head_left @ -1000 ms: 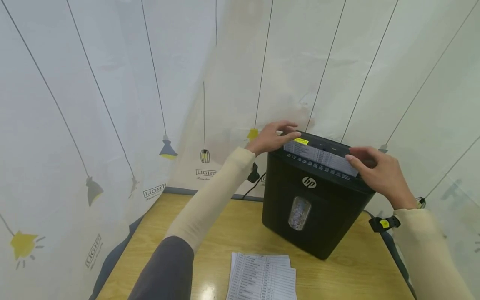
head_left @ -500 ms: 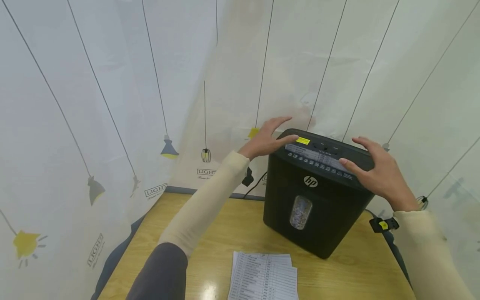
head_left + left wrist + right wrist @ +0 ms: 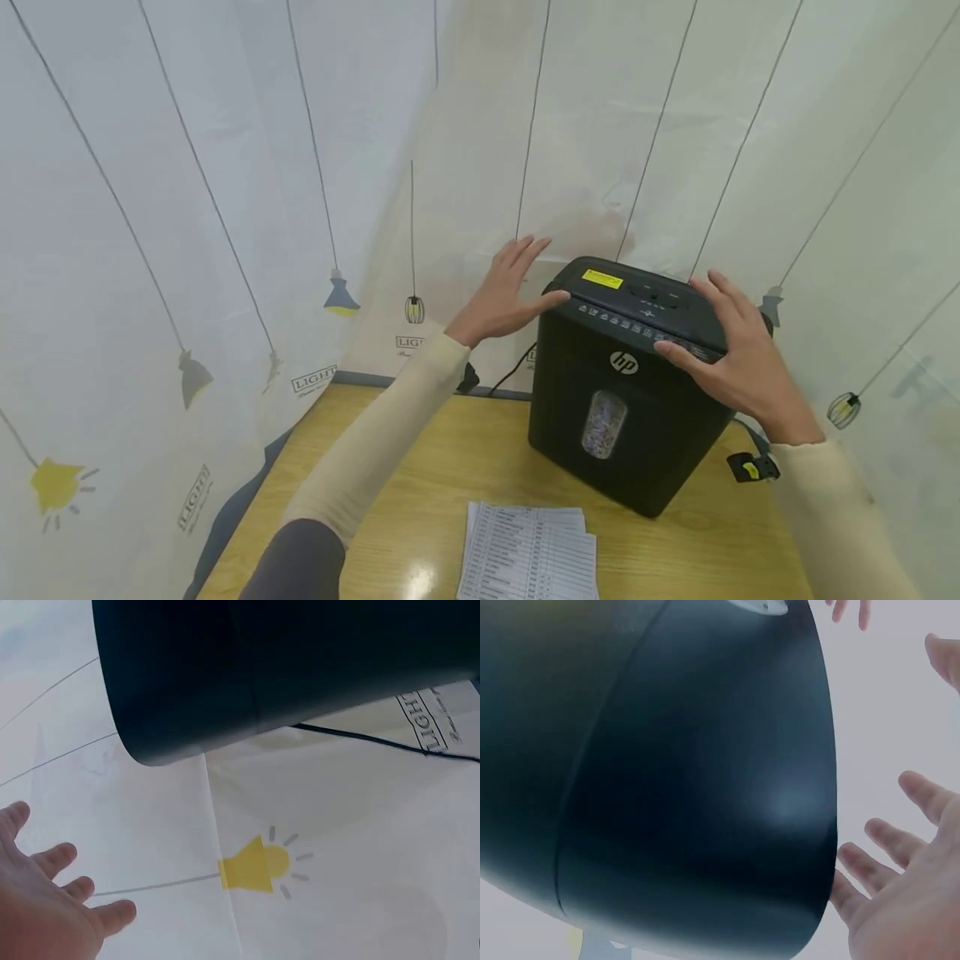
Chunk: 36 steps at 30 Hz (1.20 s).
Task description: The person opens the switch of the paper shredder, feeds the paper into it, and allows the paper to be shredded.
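A black hp shredder (image 3: 630, 417) stands upright on the wooden table, its top bare of paper and its front window showing shreds. To the left of its top corner, my left hand (image 3: 498, 300) is spread and holds nothing; in the left wrist view the fingers of that hand (image 3: 52, 900) are apart, away from the black body (image 3: 262, 675). Over the right part of the shredder's top, my right hand (image 3: 742, 358) is spread and empty. The right wrist view shows that hand (image 3: 915, 877) beside the dark casing (image 3: 705, 772); whether its fingertips touch it I cannot tell.
A stack of printed sheets (image 3: 528, 554) lies on the table (image 3: 420, 483) near the front edge, before the shredder. Behind stands a pale wall covering (image 3: 480, 125) with printed lamps. A black cord (image 3: 513, 371) runs left from behind the shredder.
The printed sheet in the shredder's slot has sunk until out of sight. My left hand has moved left, away from the top, and the fingers of both hands have spread wider.
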Each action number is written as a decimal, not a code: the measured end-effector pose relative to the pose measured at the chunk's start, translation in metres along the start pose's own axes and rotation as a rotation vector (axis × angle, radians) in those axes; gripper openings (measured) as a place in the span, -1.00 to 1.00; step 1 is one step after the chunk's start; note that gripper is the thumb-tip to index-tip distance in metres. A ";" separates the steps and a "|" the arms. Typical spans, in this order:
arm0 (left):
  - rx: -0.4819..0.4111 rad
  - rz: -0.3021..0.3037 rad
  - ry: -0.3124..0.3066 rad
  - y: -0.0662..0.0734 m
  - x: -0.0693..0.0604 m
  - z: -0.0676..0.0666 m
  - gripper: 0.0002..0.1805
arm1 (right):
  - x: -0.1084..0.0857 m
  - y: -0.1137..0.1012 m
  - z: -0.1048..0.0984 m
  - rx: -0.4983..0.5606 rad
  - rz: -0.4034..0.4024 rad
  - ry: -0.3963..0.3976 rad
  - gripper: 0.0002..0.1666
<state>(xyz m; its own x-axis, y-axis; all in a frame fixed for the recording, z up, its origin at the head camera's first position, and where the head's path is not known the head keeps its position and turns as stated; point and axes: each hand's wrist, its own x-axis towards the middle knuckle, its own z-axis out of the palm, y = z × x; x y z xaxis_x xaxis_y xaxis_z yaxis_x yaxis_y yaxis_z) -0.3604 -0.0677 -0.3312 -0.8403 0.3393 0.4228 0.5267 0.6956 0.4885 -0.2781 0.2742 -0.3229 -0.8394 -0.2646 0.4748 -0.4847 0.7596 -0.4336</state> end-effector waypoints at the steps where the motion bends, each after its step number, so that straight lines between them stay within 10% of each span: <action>1: 0.013 -0.005 0.007 -0.002 -0.004 0.000 -0.02 | -0.002 0.000 0.002 0.003 -0.008 0.005 0.15; 21: 0.138 0.002 0.134 -0.028 -0.096 0.009 0.10 | -0.054 -0.016 0.060 0.033 -0.226 0.078 0.39; 36: 0.145 -0.098 0.122 -0.046 -0.160 0.055 0.11 | -0.090 -0.016 0.117 0.046 -0.261 0.013 0.38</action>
<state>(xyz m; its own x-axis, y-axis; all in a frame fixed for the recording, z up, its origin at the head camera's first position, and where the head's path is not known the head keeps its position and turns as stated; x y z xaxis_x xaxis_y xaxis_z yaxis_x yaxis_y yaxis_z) -0.2568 -0.1191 -0.4630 -0.8604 0.1922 0.4720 0.4116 0.8083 0.4211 -0.2240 0.2162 -0.4483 -0.6815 -0.4403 0.5846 -0.6953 0.6389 -0.3292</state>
